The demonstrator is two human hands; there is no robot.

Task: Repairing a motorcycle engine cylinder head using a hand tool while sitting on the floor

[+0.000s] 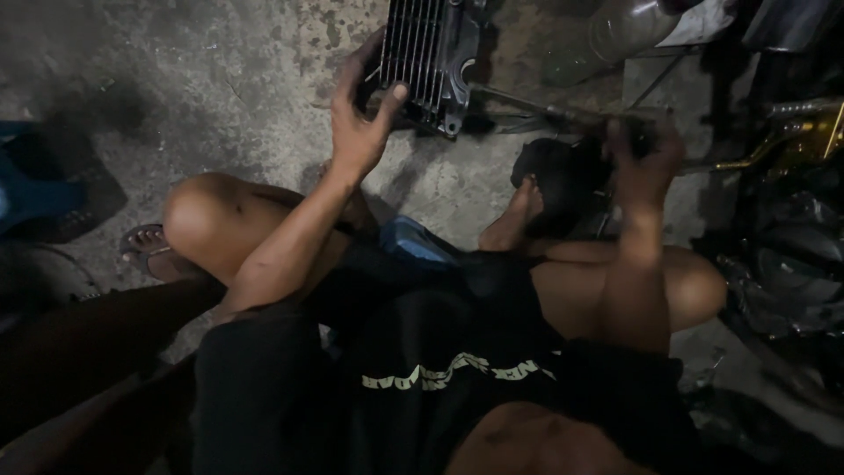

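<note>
A dark finned metal engine part stands on the concrete floor at the top middle. My left hand grips its near left edge, thumb on the fins. My right hand is closed around the end of a long metal rod-like tool that runs from the hand to the engine part. I sit low with both knees bent, wearing a black shirt.
A clear plastic bottle lies at the top right. Dark motorcycle parts with a gold piece crowd the right side. A blue object sits at the left edge. My sandalled foot rests on the stained concrete floor.
</note>
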